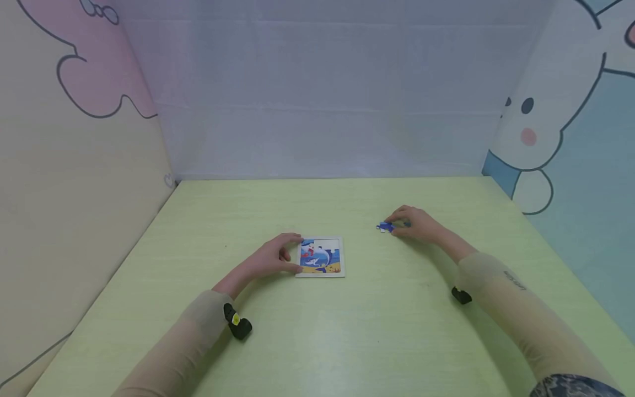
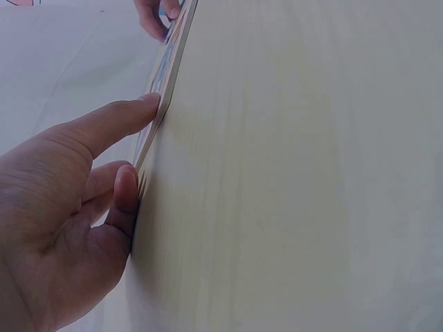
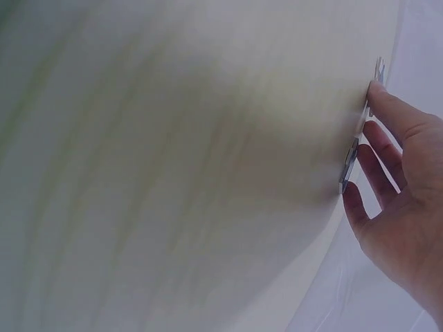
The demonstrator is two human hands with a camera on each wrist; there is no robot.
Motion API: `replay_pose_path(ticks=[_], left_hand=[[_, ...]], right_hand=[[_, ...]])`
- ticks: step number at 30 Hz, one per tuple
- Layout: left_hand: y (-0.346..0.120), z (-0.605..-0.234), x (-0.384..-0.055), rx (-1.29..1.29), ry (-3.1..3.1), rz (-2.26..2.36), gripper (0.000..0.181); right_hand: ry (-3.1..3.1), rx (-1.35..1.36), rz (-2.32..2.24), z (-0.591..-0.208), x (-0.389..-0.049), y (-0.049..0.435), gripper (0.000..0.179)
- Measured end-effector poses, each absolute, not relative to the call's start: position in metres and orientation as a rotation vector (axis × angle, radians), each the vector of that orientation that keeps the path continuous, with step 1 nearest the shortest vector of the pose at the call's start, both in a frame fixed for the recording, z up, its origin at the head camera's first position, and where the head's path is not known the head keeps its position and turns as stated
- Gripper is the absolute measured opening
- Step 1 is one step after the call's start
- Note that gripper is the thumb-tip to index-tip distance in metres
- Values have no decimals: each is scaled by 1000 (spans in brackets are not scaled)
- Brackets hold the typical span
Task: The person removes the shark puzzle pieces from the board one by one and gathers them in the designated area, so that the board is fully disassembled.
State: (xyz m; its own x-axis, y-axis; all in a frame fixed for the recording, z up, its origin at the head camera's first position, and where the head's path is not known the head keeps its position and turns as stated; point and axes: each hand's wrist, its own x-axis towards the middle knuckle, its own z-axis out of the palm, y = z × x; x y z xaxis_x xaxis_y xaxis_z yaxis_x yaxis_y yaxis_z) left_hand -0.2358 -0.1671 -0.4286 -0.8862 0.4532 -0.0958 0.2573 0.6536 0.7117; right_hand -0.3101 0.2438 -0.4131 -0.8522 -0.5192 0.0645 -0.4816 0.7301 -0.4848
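Note:
A square jigsaw puzzle (image 1: 319,257) in a white frame lies on the table, with a blue dolphin picture and white gaps at its top and right. My left hand (image 1: 274,256) holds the frame's left edge, thumb at the near corner and a finger at the far one. In the left wrist view, the thumb (image 2: 128,119) rests against the frame's side. Farther right, my right hand (image 1: 415,225) pinches at a blue puzzle piece (image 1: 384,226) close to the tabletop. Another dark blue piece (image 1: 407,224) shows beneath the palm, and fingers partly cover these pieces.
The pale yellow-green table (image 1: 317,331) reaches back to a whitish cloth wall (image 1: 317,99). Panels with cartoon drawings stand along the left and right sides. A small black camera (image 1: 239,324) is strapped at the left wrist, another (image 1: 462,296) at the right.

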Motion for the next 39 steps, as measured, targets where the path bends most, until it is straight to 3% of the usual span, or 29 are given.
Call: replay_pose_path(ticks=[39], left_hand=[[-168, -431, -239, 576, 2615, 1051, 76]], right_hand=[[2847, -795, -747, -411, -312, 242, 37]])
